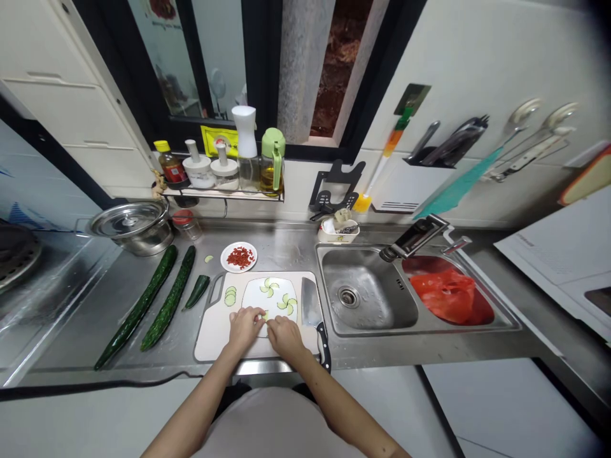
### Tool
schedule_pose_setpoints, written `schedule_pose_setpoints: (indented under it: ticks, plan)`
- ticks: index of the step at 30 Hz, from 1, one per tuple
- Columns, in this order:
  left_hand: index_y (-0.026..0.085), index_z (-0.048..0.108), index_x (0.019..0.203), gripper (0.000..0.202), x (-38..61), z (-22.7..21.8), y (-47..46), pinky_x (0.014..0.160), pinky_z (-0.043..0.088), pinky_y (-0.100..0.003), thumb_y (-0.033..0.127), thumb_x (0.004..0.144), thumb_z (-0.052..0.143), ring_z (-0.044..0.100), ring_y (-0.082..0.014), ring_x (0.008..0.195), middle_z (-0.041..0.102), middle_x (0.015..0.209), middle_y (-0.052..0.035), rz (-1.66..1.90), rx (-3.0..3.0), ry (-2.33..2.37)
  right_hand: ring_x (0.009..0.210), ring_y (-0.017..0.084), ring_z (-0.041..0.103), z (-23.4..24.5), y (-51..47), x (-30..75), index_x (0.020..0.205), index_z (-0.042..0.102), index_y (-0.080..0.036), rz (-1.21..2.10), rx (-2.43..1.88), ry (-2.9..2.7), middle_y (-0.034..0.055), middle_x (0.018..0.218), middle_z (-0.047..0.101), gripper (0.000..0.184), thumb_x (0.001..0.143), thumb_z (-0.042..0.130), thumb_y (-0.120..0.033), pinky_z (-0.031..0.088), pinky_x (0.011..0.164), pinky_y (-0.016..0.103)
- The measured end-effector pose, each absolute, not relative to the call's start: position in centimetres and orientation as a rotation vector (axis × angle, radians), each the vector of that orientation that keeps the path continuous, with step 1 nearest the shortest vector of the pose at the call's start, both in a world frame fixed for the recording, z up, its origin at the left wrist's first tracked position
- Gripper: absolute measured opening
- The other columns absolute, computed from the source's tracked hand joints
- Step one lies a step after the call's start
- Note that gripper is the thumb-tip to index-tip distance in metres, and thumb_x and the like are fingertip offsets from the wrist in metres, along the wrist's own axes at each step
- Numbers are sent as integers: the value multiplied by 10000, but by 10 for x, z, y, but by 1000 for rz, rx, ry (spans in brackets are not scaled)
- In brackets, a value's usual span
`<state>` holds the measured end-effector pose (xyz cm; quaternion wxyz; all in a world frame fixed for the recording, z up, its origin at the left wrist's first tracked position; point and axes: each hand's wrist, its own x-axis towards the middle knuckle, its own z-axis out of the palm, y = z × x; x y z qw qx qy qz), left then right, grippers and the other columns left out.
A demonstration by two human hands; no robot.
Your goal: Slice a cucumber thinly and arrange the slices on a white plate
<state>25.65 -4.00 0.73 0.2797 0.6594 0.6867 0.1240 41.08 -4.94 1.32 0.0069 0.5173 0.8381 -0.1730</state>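
Observation:
My left hand (245,329) and my right hand (285,336) meet over the near part of a white plate (252,290). Their fingers are pinched around a small pale-green cucumber slice (265,315), mostly covered by the fingertips. Two pinwheels of cucumber pieces lie on the plate, one at the back (270,287) and one at the right (287,304). Under the plate is a cream cutting board (214,331). A short stack of cucumber slices (230,296) sits on its left side. Along its right edge lies a kitchen knife (312,305) with a black handle.
A small dish of red berries (239,257) stands behind the board. Two long cucumbers (143,305) and a cut piece (196,292) lie left, near a lidded steel pot (136,226). At right is a double sink (367,292) with a red bag (443,296). A shelf (224,193) holds condiments.

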Motion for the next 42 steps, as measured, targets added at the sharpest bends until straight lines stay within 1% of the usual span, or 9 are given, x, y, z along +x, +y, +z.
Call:
schedule_pose_setpoints:
  ticks: [8, 16, 21, 26, 29, 35, 39, 42]
  plan:
    - [266, 695, 984, 219, 261, 11, -43, 830, 294, -374, 293, 834, 538, 566, -245, 936, 675, 864, -48, 335, 1740, 1858, 891, 199, 570, 14, -48, 412, 1003, 625, -192, -566, 1633, 2608, 77, 941, 630, 246, 913, 398, -223, 393, 733, 286]
    - [257, 676, 963, 219, 257, 18, -47, 822, 312, -363, 320, 848, 500, 581, -238, 904, 666, 834, -38, 478, 1664, 1918, 910, 198, 574, 16, -48, 414, 1093, 602, -216, -625, 1680, 2618, 69, 979, 642, 269, 923, 398, -261, 387, 739, 275]
    - [245, 667, 908, 207, 237, 21, -46, 811, 309, -351, 322, 844, 486, 585, -240, 891, 671, 813, -34, 549, 1533, 2105, 944, 199, 579, 19, -46, 417, 1101, 614, -218, -675, 1790, 2657, 64, 997, 656, 295, 925, 381, -255, 402, 784, 278]
    - [240, 670, 874, 194, 208, 23, -40, 790, 309, -343, 333, 820, 508, 592, -252, 877, 684, 821, -49, 583, 1392, 2260, 969, 192, 588, 19, -42, 424, 1102, 629, -208, -748, 1914, 2700, 70, 1022, 667, 310, 924, 381, -255, 416, 826, 273]
    - [242, 673, 908, 217, 193, 22, -35, 801, 312, -352, 348, 822, 504, 600, -244, 859, 687, 830, -44, 586, 1335, 2303, 931, 190, 599, 17, -41, 428, 1096, 638, -201, -757, 1954, 2752, 71, 989, 674, 313, 918, 387, -259, 429, 811, 275]
    - [262, 672, 943, 241, 179, 14, -26, 830, 333, -374, 392, 809, 520, 606, -249, 903, 691, 826, -31, 517, 1229, 2409, 848, 186, 612, 14, -39, 435, 1052, 656, -181, -753, 2005, 2885, 69, 894, 675, 317, 910, 387, -273, 449, 761, 276]
    - [259, 668, 944, 254, 180, 8, -21, 842, 344, -389, 410, 803, 519, 613, -256, 900, 692, 835, -40, 484, 1223, 2420, 812, 190, 612, 13, -38, 436, 1025, 660, -179, -775, 2033, 2892, 66, 849, 670, 307, 907, 394, -278, 451, 730, 282]
    - [256, 657, 964, 282, 183, 5, -18, 860, 341, -422, 435, 793, 521, 614, -278, 918, 696, 865, -49, 464, 1210, 2440, 783, 185, 608, 13, -39, 436, 1019, 659, -185, -803, 2046, 2888, 60, 839, 669, 296, 904, 403, -278, 450, 714, 283]
